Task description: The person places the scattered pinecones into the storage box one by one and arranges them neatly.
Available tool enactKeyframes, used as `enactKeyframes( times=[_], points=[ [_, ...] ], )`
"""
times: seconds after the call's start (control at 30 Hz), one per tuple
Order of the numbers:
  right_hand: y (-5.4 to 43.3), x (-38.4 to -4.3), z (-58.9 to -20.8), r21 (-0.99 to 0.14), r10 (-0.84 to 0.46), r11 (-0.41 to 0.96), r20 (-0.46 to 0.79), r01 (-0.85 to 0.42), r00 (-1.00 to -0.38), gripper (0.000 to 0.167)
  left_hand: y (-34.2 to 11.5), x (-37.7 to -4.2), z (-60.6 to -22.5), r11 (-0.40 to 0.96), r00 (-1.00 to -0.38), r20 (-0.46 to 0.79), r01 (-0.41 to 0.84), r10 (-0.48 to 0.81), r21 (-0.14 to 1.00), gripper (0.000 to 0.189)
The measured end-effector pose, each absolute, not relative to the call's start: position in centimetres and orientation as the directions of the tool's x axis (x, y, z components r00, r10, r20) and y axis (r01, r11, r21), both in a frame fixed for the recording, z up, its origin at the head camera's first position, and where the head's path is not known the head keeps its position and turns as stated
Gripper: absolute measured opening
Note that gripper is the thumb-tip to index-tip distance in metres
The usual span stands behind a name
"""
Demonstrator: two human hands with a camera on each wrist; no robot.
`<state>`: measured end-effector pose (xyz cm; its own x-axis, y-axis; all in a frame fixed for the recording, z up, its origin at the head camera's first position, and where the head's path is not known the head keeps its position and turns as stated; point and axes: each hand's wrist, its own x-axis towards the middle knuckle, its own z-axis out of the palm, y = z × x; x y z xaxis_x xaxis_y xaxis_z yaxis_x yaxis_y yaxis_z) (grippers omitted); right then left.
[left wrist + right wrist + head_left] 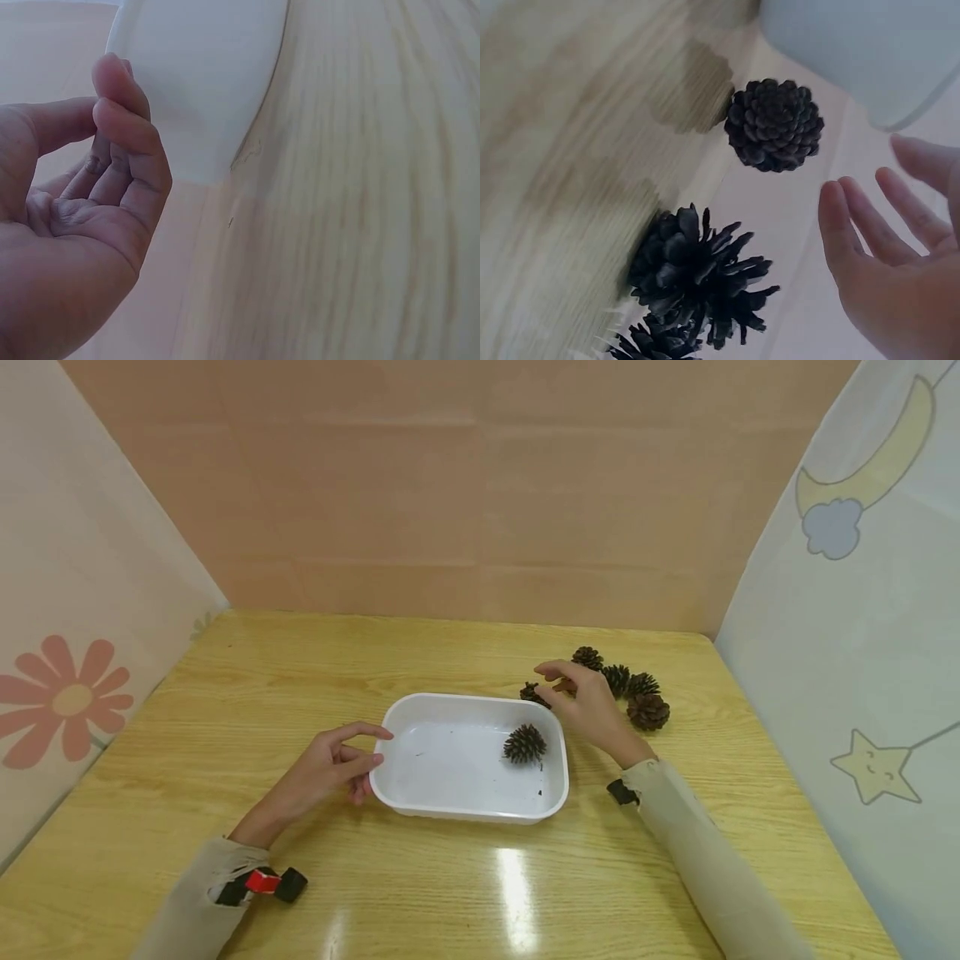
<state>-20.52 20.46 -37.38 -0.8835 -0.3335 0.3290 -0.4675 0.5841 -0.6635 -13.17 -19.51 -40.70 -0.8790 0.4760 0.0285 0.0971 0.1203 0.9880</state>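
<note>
A white plastic tray (pixel 457 814) stands on the wooden table, with one brown pine cone (pixel 525 744) lying in its right half. My left hand (pixel 337 764) holds the tray's left end lightly, index fingertip over the rim and thumb against it; in the left wrist view the curled fingers (pixel 131 135) overlap the tray's wall. Beyond the tray's far right corner, my right hand (pixel 588 702) hovers with parted fingers, holding nothing. Another pine cone (pixel 532 693) sits just behind that corner, near its fingertips. The right wrist view shows that pine cone (pixel 774 125) apart from the fingers.
Several more pine cones (pixel 648 712) are grouped on the table right of and behind my right hand. Small dark crumbs (pixel 540 792) lie in the tray. A tan wall (pixel 480 510) closes off the back, with printed white panels (pixel 847 652) at either side.
</note>
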Motion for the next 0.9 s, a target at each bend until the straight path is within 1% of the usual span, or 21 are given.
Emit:
enactKeyframes(
  times=[0.2, 0.33, 0.5, 0.73, 0.9],
  points=[
    [20.8, -21.7, -38.0, -0.674, -0.355, 0.631, 0.188, -0.383, -0.916, 0.034, -19.4, -13.2, -40.8, 0.09, -0.872, 0.044, 0.1, 0.488, 0.991, 0.041],
    [21.2, -21.9, -38.4, -0.682, -0.386, 0.631, 0.138, -0.371, -0.912, 0.037, -19.3, -13.2, -40.8, 0.085, -0.87, 0.051, 0.106, 0.49, 0.991, 0.04],
    [21.1, -22.0, -38.5, -0.704, -0.425, 0.599, 0.124, -0.381, -0.897, 0.042, -19.6, -13.1, -40.7, 0.095, -0.873, 0.05, 0.11, 0.485, 0.989, 0.04],
    [21.0, -22.0, -38.6, -0.634, -0.477, 0.63, 0.139, -0.448, -0.868, 0.05, -19.8, -13.0, -40.8, 0.102, -0.879, 0.04, 0.1, 0.475, 0.99, 0.04],
    [21.2, -22.0, -38.6, -0.648, -0.463, 0.625, 0.14, -0.435, -0.875, 0.049, -19.6, -13.0, -40.9, 0.1, -0.88, 0.041, 0.1, 0.473, 0.99, 0.04]
  ],
)
